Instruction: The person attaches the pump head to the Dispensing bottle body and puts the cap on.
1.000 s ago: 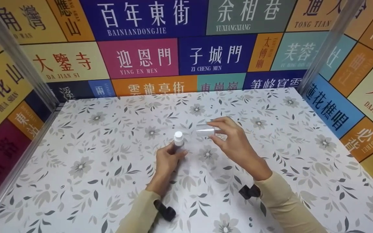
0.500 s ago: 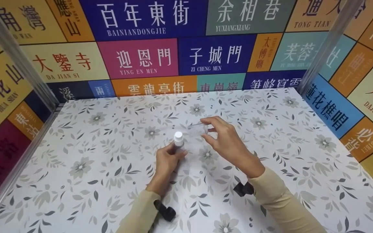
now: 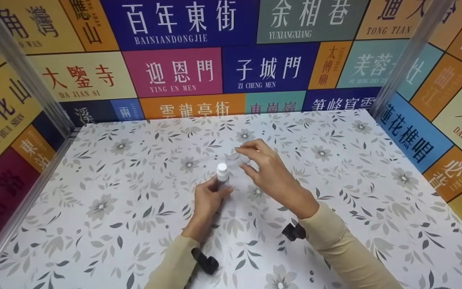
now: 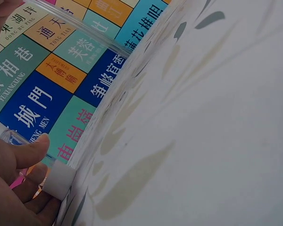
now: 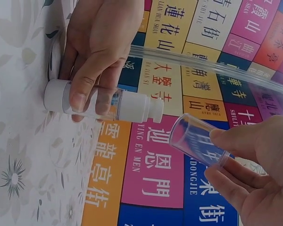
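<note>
My left hand grips a small pump bottle with a white top and upright body, its base at the table. In the right wrist view the bottle shows a clear body, a white base and a white pump head. My right hand pinches a clear plastic cap between thumb and fingers. The cap is tilted, its open end towards the pump head, with a small gap between them. In the left wrist view the left fingers wrap the bottle just over its white base.
A table with a white floral cover lies under both hands. Behind it and at both sides stand walls of coloured panels with Chinese lettering. Clear corner posts rise at the table's back corners. Black wrist devices sit on both sleeves.
My right hand has moved left with the clear cap, from the right of the bottle to close over its pump head, and the cap has tilted. The left hand and bottle have stayed in place.
</note>
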The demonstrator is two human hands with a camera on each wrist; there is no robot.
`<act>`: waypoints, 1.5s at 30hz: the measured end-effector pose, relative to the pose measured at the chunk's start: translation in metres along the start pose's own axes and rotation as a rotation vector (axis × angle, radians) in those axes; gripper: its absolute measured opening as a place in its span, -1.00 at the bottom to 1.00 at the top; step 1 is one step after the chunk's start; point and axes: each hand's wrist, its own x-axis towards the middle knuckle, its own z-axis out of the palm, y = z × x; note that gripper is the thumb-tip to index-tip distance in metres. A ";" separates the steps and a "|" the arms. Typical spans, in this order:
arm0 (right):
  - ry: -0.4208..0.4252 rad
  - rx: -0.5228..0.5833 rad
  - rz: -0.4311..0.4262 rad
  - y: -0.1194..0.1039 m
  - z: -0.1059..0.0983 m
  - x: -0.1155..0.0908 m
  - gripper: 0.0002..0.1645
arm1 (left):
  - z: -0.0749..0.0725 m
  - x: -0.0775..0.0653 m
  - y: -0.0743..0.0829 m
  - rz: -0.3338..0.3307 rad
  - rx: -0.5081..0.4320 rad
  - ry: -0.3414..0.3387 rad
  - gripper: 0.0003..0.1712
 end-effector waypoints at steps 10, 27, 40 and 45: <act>-0.031 0.015 0.013 -0.007 0.005 0.009 -0.53 | -0.001 0.000 0.000 0.023 -0.008 -0.008 -0.38; -0.051 -0.008 -0.034 -0.008 0.019 0.016 -0.63 | -0.001 0.001 -0.002 0.073 0.040 0.008 -0.43; -0.075 -0.001 -0.046 -0.004 0.033 0.009 -0.63 | -0.001 0.001 -0.004 0.082 0.043 0.014 -0.49; -0.078 0.005 -0.054 -0.003 0.040 0.006 -0.62 | -0.002 0.001 -0.005 0.088 0.047 0.023 -0.52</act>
